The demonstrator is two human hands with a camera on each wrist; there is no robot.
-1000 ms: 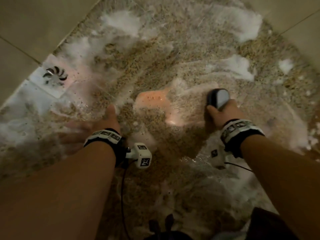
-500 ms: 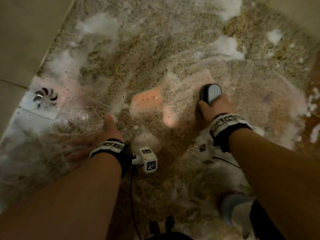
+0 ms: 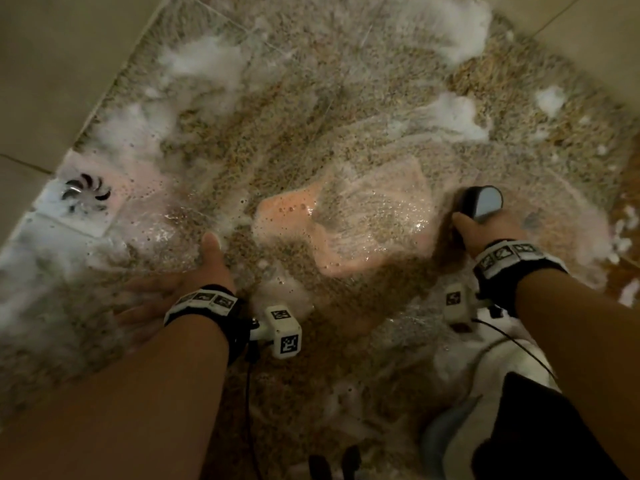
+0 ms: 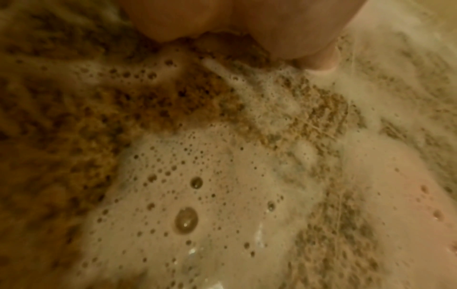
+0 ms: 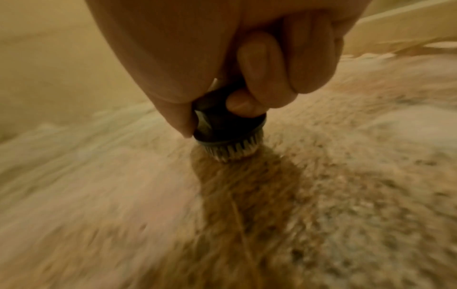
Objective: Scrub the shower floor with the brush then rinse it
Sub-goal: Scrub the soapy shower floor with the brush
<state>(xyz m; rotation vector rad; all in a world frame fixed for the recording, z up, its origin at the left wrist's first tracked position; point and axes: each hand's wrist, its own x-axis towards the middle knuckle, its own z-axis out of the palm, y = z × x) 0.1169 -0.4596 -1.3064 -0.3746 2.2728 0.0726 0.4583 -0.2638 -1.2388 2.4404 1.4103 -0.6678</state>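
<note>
Speckled stone shower floor point(image 3: 277, 140), streaked with white foam point(image 3: 204, 64), fills the head view, with a square white drain point(image 3: 85, 194) by the left wall. Only the right wrist view shows the brush point(image 5: 228, 133) bristles pressed onto the wet floor; from above just its dark handle with a grey cap shows. The right hand point(image 3: 488, 230) grips that handle in a fist. Well apart, the left hand point(image 3: 173, 289) lies flat on the suds, fingers spread, near the drain.
</note>
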